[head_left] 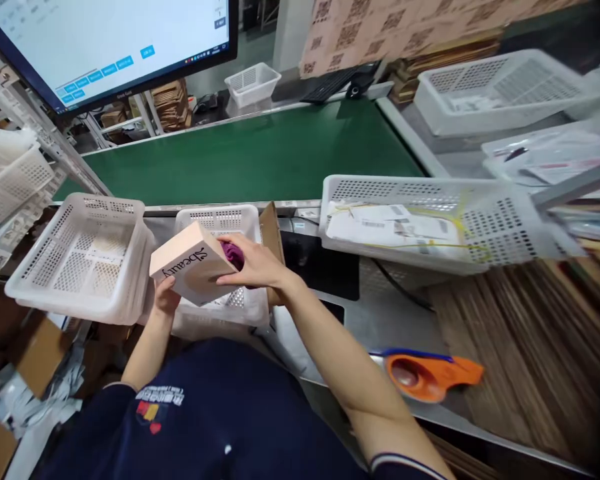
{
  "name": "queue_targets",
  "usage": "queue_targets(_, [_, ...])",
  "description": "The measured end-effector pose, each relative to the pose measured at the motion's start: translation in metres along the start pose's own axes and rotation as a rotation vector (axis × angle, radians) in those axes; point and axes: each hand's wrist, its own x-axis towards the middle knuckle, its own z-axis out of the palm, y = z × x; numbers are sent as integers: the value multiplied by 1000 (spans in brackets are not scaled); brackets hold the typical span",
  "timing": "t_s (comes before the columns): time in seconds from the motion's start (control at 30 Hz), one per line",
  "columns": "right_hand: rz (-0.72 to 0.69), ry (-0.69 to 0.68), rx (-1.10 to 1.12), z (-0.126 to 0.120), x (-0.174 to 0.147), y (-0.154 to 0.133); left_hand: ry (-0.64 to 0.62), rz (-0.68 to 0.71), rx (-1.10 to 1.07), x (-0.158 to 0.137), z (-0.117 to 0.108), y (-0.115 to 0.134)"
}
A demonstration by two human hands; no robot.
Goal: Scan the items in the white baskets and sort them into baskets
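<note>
Both hands gripping pale pink rectangular cardboard box (193,263) over small white perforated plastic basket (220,220).
Left hand (166,297) supporting underneath, right hand (254,263) clamping top beside purple item (233,253), tilting box.

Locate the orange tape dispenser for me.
In the head view, the orange plastic tape dispenser lies low on the right, on the grey metal worktable, beside the person's right forearm and flat brown cardboard sheets.

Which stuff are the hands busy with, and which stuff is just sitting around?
In use:
- pink box, held by both hands
- left hand, under the box
- right hand, on top of the box
- purple thing, by the right fingers
- white basket, right under the box

Just lying about:
- orange tape dispenser
- basket of papers
- empty basket
- green belt
- screen
</note>
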Motion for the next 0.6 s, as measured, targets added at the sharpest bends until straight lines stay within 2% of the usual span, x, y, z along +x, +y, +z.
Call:
queue_targets(0.1, [4,-105,-94,-2,-5,-20,-54,-55,-63,4,-9,4])
queue_targets(0.2, [-73,-90,-240,-12,-7,-32,-65,89,-13,11,-24,19])
queue_targets(0.27, [-149,-89,-402,-19,-9,-38,-145,200,96,17,-31,35])
queue_targets(0.37, [-233,-143,-608,-27,-11,-43,-334,204,290,21,-27,54])
queue_targets(0.43, [-264,-151,-620,-29,-13,-44,-360,162,332,19,-16,58])
queue_targets(0.5, [-262,-38,-495,-24,-16,-46,-299,171,326,13,0,54])
queue_targets(0.6, [-185,355,-225,12,-18,-61,-158,271,367,0,22,38])
